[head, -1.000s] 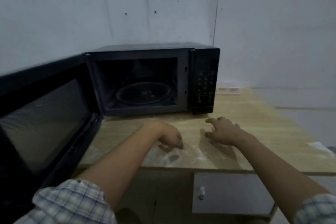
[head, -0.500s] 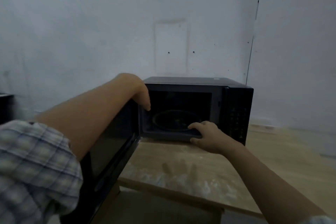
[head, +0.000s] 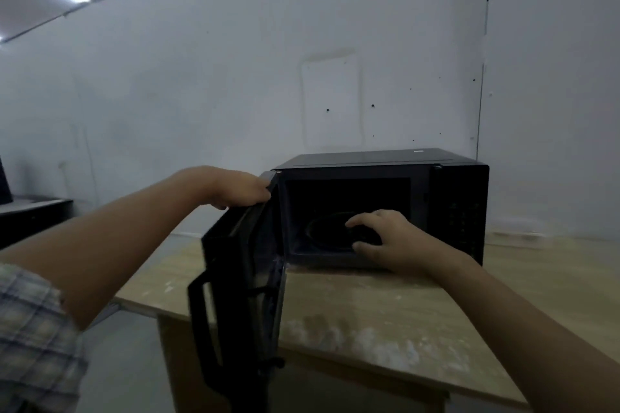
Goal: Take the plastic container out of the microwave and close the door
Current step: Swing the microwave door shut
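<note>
Your left hand (head: 235, 189) is clamped on the top edge of the microwave door (head: 241, 282), which stands open. Your right hand (head: 391, 241) sits at the cavity mouth of the microwave (head: 382, 204), fingers spread, touching nothing I can make out. Container: not discernible; only the dark turntable (head: 327, 235) shows just beyond your fingertips.

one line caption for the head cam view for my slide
Left hand on the open microwave door's top edge, right hand reaching into the dark cavity above the turntable.
</note>
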